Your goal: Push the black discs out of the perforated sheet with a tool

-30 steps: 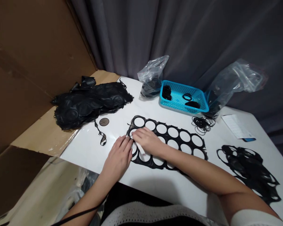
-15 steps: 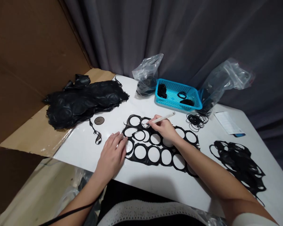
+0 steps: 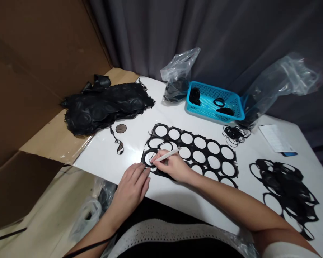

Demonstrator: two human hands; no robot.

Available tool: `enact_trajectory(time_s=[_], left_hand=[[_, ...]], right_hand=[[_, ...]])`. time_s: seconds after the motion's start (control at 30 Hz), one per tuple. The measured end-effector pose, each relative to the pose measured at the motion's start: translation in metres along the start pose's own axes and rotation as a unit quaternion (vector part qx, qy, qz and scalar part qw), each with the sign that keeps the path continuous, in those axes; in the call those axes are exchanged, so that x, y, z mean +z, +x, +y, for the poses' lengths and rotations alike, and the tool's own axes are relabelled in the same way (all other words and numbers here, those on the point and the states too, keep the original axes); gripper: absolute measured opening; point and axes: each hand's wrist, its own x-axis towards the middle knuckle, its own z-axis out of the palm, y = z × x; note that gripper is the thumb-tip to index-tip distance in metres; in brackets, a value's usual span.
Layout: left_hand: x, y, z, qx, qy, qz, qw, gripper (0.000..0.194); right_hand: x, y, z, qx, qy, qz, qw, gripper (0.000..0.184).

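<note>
Shifted from the far row to the near-left ring of the black sheet on the worktop, my right hand grasps a white pen-like tool; I can't tell whether my left grip pinches the sheet. Paper slip: unreadable.

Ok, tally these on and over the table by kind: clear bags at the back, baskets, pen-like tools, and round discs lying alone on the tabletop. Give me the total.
Clear bags: 2
Blue basket: 1
White pen-like tool, in the right hand: 1
Lone disc: 1
Total: 5
</note>
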Motion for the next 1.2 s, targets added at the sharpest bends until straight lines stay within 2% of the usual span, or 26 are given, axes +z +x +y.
enact_trajectory(time_s=[0.1, 0.33, 0.6, 0.7, 0.87, 1.03, 1.1, 1.2], left_hand=[[0.002, -0.004, 0.001, -0.004, 0.001, 0.002, 1.000, 0.033], [0.003, -0.003, 0.001, 0.001, 0.007, 0.015, 1.000, 0.033], [0.004, -0.003, 0.000, 0.008, 0.010, 0.016, 1.000, 0.034], [0.003, -0.002, 0.000, 0.012, 0.015, 0.011, 1.000, 0.035], [0.003, -0.002, 0.001, 0.018, 0.021, 0.006, 1.000, 0.035], [0.005, -0.001, -0.001, 0.027, 0.015, 0.018, 0.999, 0.034], [0.005, 0.000, -0.002, 0.027, 0.009, 0.011, 1.000, 0.035], [0.004, 0.000, -0.003, 0.029, 0.005, 0.005, 1.000, 0.035]], right_hand=[[0.006, -0.002, 0.001, -0.016, -0.035, -0.003, 0.999, 0.012], [0.009, -0.004, 0.004, -0.046, -0.044, 0.006, 0.998, 0.016], [0.012, -0.005, 0.004, -0.047, -0.050, 0.018, 0.997, 0.016], [0.012, -0.005, 0.006, -0.086, -0.068, 0.022, 0.994, 0.016], [0.014, -0.013, 0.009, -0.201, -0.150, 0.019, 0.968, 0.010], [0.016, -0.013, 0.011, -0.273, -0.318, -0.024, 0.907, 0.014], [0.006, 0.000, 0.013, -0.263, -0.329, 0.017, 0.907, 0.017], [-0.030, 0.025, 0.018, -0.186, -0.270, 0.168, 0.930, 0.020]])
